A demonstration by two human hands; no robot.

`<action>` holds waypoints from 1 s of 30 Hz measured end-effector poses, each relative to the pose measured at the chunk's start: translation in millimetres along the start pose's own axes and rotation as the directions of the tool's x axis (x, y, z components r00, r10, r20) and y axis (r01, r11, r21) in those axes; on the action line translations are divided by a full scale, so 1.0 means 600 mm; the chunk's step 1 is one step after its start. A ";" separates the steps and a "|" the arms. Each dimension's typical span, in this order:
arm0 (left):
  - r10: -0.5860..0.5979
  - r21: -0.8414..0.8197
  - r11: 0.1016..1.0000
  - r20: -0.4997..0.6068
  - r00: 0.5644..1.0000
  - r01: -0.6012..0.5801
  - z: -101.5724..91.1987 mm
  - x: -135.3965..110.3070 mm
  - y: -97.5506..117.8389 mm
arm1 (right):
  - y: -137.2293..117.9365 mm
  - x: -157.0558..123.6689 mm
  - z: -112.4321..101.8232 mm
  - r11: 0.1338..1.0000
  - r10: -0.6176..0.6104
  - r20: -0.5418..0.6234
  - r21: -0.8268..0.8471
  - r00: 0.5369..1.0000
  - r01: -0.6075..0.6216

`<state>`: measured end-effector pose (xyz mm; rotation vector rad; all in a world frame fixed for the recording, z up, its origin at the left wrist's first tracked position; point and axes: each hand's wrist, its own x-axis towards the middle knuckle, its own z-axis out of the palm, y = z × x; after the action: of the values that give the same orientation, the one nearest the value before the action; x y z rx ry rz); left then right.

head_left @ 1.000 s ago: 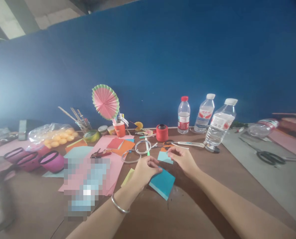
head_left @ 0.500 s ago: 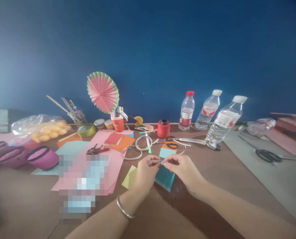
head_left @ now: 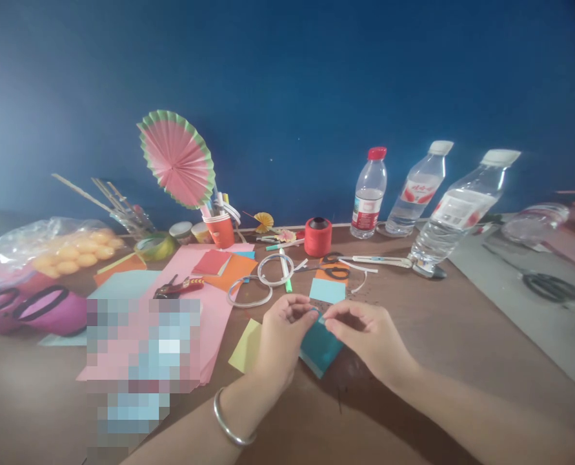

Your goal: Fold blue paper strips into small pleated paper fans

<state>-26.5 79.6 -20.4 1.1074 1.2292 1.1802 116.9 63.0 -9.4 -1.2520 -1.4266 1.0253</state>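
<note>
My left hand (head_left: pixel 284 336), with a silver bangle at the wrist, is closed in a pinch over the top corner of a teal square of paper (head_left: pixel 322 349). Facing it, my right hand (head_left: pixel 372 332) pinches too, thumb against forefinger. Something small and bluish shows at the left fingertips, too small to name; what the right fingers hold is hidden. Just beyond the fingers lies a light blue paper square (head_left: pixel 328 290) partly over an orange one (head_left: pixel 341 270). A yellow paper (head_left: pixel 246 345) sits left of my left hand, partly behind it.
Behind the hands are scissors (head_left: pixel 336 272), a utility knife (head_left: pixel 381 261), white rings (head_left: pixel 250 305), a green-capped marker (head_left: pixel 287 274) and a red roll (head_left: pixel 317 237). Water bottles (head_left: pixel 368 200) stand at the back right. A pleated paper fan (head_left: pixel 177 160) rises from a red cup (head_left: pixel 219 231) on the left.
My fingertips, together before, are now slightly apart, with the right hand drawn a little to the right. The view has shifted closer, so the bottles and fan appear larger and farther outward.
</note>
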 end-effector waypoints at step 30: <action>-0.030 -0.021 0.999 0.018 0.999 0.030 -0.002 -0.001 0.003 | 0.012 0.014 0.002 1.000 0.012 0.012 0.029 1.000 -0.012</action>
<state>-28.0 79.2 -18.8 1.0785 1.2132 1.1554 117.1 72.0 -15.5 -1.2363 -1.4103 1.0596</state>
